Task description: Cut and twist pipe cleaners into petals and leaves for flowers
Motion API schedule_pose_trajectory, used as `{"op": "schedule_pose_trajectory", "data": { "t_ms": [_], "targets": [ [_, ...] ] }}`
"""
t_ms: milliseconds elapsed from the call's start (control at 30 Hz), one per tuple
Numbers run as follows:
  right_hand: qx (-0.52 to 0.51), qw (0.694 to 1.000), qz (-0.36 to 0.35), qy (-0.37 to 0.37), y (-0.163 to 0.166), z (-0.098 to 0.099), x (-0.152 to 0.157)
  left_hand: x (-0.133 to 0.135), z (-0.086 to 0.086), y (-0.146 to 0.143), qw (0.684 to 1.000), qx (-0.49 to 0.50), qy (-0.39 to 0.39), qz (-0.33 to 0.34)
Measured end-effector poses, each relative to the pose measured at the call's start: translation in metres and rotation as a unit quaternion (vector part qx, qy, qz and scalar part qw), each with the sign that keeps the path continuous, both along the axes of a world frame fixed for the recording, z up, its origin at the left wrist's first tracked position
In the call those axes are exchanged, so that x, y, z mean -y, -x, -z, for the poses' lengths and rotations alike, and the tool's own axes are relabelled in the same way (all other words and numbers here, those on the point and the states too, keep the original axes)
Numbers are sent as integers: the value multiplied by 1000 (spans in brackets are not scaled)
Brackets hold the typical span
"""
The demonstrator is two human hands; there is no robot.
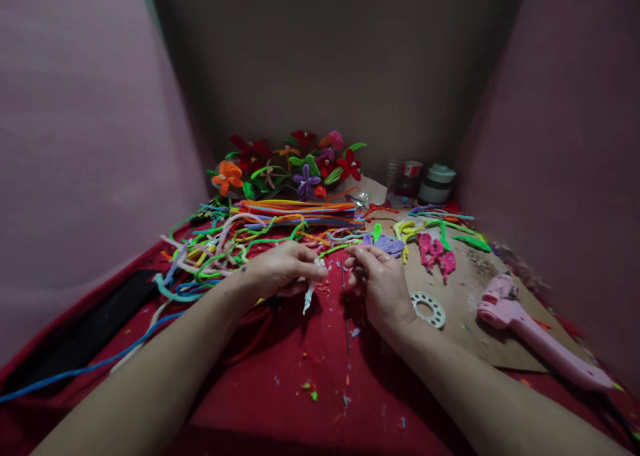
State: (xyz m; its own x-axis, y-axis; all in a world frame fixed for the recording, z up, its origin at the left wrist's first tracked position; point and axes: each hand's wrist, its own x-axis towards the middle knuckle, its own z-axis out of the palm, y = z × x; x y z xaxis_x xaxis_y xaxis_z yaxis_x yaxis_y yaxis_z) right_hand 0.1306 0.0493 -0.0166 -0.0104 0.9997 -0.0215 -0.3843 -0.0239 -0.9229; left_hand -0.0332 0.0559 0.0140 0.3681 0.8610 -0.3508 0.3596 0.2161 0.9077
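My left hand point(280, 269) is closed in a pinch on a short white pipe cleaner point(309, 296) that hangs down from its fingertips. My right hand point(381, 284) is closed too, its fingers pressed together just right of the left hand; a thin dark wire stem point(345, 309) runs down from it over the red cloth point(300, 376). The two hands nearly touch above the cloth. A tangle of loose coloured pipe cleaners point(225, 243) lies just behind the left hand.
Finished pipe-cleaner flowers point(290, 166) stand at the back. A brown board point(475, 303) on the right carries pink point(436, 255), purple and green pieces, a white ring point(429, 308) and a pink glue gun point(530, 329). Jars point(436, 183) sit back right. Small scraps litter the cloth.
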Motion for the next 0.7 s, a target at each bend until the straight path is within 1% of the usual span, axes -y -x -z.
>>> {"op": "schedule_pose_trajectory", "data": {
  "t_ms": [67, 133, 200, 233, 300, 367, 433, 500, 567, 600, 667, 700],
  "targets": [
    [1, 1000, 0, -2, -1, 0, 0, 2, 1, -1, 994, -88, -4, 68],
    [6, 1000, -2, 2, -1, 0, 0, 3, 4, -4, 979, -167, -45, 110],
    [14, 1000, -5, 1, -1, 1, 0, 3, 6, -7, 963, -219, -96, 126],
    [17, 1000, -6, 0, -1, 2, 0, 3, 6, -7, 959, -228, -121, 118],
    [21, 1000, -9, -1, -1, 4, 0, 4, 2, -8, 963, -208, -156, 64],
    [30, 999, -15, 5, -1, 5, 2, 5, -6, -5, 971, -163, -175, -20],
    [50, 998, -27, 9, 0, 6, 5, 6, -19, 4, 968, -124, -198, -94],
    [78, 996, -41, -4, 1, 8, 8, 4, -38, 21, 955, -99, -233, -156],
    [111, 992, -55, -22, 2, 9, 12, -3, -60, 47, 931, -93, -274, -222],
    [131, 989, -59, -30, 2, 10, 13, -9, -71, 64, 912, -103, -298, -263],
    [165, 983, -76, -37, 2, 12, 16, -25, -89, 100, 859, -180, -322, -354],
    [182, 978, -88, -42, 2, 14, 17, -35, -96, 118, 833, -233, -308, -396]
  ]
}}
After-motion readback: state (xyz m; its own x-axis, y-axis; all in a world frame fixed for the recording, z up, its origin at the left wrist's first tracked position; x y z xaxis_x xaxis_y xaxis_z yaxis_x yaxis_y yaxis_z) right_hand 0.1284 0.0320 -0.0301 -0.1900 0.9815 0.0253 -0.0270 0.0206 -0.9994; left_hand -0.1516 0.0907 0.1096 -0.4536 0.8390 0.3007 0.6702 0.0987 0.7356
